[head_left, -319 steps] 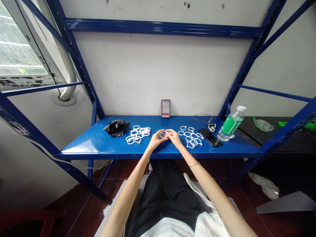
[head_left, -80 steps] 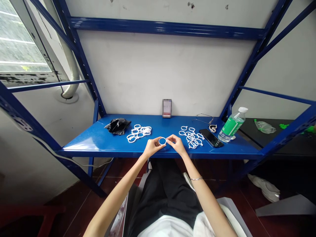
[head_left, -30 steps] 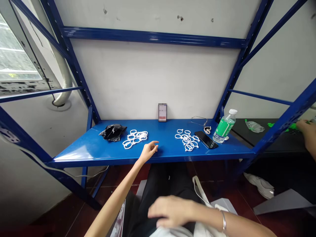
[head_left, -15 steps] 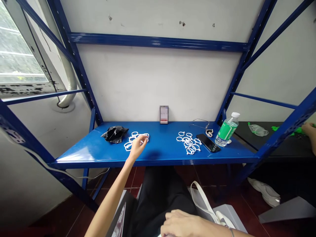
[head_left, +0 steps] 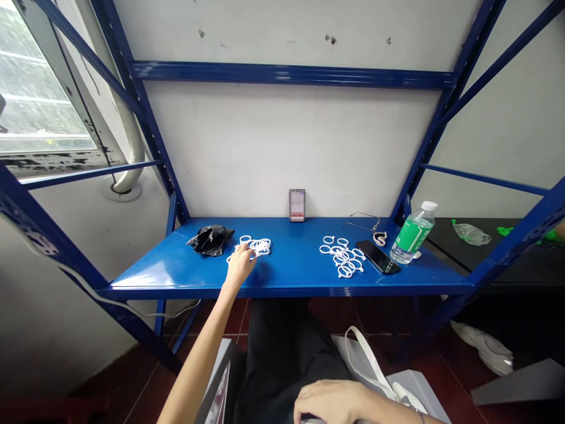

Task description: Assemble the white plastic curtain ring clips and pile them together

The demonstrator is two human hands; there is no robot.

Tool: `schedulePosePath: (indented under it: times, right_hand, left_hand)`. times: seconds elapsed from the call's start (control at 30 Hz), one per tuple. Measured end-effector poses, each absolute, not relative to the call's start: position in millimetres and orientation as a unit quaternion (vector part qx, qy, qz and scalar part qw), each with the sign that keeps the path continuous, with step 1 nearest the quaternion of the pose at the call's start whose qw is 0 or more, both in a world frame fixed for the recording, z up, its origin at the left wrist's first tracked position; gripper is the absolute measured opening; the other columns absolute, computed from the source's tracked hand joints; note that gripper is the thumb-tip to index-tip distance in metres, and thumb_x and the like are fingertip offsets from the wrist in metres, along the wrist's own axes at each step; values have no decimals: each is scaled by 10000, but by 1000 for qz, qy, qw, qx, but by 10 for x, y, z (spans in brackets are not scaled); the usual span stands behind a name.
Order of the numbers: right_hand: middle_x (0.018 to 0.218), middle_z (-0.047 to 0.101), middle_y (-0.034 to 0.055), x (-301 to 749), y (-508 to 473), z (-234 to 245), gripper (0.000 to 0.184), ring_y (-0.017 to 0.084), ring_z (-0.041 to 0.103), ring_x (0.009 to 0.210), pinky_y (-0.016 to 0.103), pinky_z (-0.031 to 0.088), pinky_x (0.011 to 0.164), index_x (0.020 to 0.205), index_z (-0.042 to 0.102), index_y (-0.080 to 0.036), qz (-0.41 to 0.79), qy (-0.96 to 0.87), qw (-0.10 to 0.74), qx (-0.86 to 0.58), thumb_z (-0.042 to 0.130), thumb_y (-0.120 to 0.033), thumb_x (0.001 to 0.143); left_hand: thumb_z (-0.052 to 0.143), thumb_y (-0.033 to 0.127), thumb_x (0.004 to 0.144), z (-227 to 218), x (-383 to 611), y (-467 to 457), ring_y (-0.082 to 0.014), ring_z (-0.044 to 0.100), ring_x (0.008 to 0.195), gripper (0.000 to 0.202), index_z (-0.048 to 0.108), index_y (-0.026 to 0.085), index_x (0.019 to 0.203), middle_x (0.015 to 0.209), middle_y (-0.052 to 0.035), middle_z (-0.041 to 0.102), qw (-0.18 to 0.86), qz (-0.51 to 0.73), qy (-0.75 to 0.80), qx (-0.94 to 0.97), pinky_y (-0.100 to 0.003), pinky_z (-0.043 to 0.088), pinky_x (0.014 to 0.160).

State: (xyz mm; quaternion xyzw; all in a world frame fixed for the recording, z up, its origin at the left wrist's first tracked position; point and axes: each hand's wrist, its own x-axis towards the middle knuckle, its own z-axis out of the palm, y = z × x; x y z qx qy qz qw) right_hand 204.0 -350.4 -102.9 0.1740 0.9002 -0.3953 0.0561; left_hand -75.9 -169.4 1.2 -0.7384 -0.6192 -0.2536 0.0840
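Head view: left hand (head_left: 242,262), fingers bent, at the left rings (head_left: 263,246) on the blue tabletop (head_left: 293,268); cannot tell if one is gripped. Right hand (head_left: 331,400) low over the lap (head_left: 285,365), fingers curled, hold unclear. Right rings (head_left: 344,258) lie beside the phone (head_left: 378,257).

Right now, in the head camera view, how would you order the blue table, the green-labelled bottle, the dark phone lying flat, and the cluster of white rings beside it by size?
Largest to smallest:
1. Blue table
2. Green-labelled bottle and cluster of white rings, too alike to rank
3. Dark phone
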Motion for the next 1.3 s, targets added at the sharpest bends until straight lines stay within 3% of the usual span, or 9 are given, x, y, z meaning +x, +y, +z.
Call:
schedulePosePath:
  times: [0.17, 0.37, 0.53, 0.7, 0.8, 0.97, 1.03, 1.1, 1.3]
  right_hand:
    - [1013, 650, 20, 2013, -3466, -1145, 339, 194, 573, 1039, 269, 447, 907, 1071, 633, -205, -408, 902, 17, 139, 582, -80, 761]
    - [787, 643, 17, 1973, -3351, -1201, 54, 176, 587, 900, 239, 468, 812, 779, 663, -166, -352, 918, -1, 182, 649, -114, 782]
    - [813, 639, 33, 1997, -3360, -1220, 122, 198, 556, 890, 297, 447, 770, 778, 646, -176, -196, 946, -37, 256, 590, -69, 769]
    - [845, 649, -2, 1966, -3445, -1210, 42, 200, 540, 953, 292, 435, 787, 769, 653, -215, -183, 965, -4, 186, 658, -178, 787]
    - [883, 654, 4, 1977, -3247, -859, 110, 170, 576, 870, 286, 448, 816, 874, 668, -221, -221, 947, -93, 214, 593, -154, 829]
    - [990, 637, 64, 1969, -2525, -209, 240, 208, 582, 955, 362, 473, 862, 1044, 621, -225, -189, 825, -423, 323, 429, -157, 916]
    - [1037, 611, 84, 1953, -2189, -143, 250, 220, 577, 970, 361, 503, 808, 1090, 600, -219, -163, 781, -494, 347, 451, -175, 895]
    - [1134, 576, 96, 1943, -1897, -178, 305, 222, 580, 980, 362, 516, 797, 1139, 572, -211, -178, 762, -496, 377, 531, -211, 836]
    - [927, 669, 39, 1964, -1609, -312, 236, 191, 635, 882, 342, 502, 842, 1025, 625, -198, -332, 783, -410, 331, 605, -254, 797]
  left_hand:
    - [454, 163, 856, -146, -719, -1658, -324, 509, 1059, 216, 657, 152, 926, 1064, -162, 586, 121, -163, -642, -740, -397, 443, 803]
    - [368, 108, 887, -122, -684, -1662, -324, 509, 1044, 283, 649, 142, 872, 1042, -158, 589, 129, -161, -623, -755, -416, 411, 815]
    - [436, 147, 880, 31, -720, -1688, -318, 516, 1025, 213, 649, 149, 870, 1041, -149, 581, 108, -194, -618, -754, -388, 431, 780]
    - [469, 197, 873, 114, -641, -1749, -267, 546, 945, 160, 621, 170, 834, 957, -108, 593, 34, -270, -533, -801, -363, 461, 781]
    - [436, 263, 906, 38, -444, -1805, -235, 571, 951, 172, 584, 180, 873, 998, -96, 604, -63, -327, -439, -835, -356, 471, 827]
    - [393, 378, 937, -208, -58, -1873, -227, 588, 1064, 222, 515, 193, 926, 1103, -100, 626, -231, -384, -364, -816, -327, 485, 840]
    - [383, 404, 941, -277, 20, -1878, -228, 575, 1106, 238, 492, 194, 911, 1125, -102, 625, -268, -398, -364, -799, -317, 484, 835]
    - [387, 419, 940, -311, 46, -1872, -219, 583, 1083, 252, 487, 192, 893, 1123, -97, 627, -278, -407, -366, -789, -310, 477, 832]
    - [501, 478, 877, -317, 33, -1853, -190, 596, 939, 313, 542, 176, 807, 1058, -78, 627, -275, -420, -368, -783, -267, 466, 753]
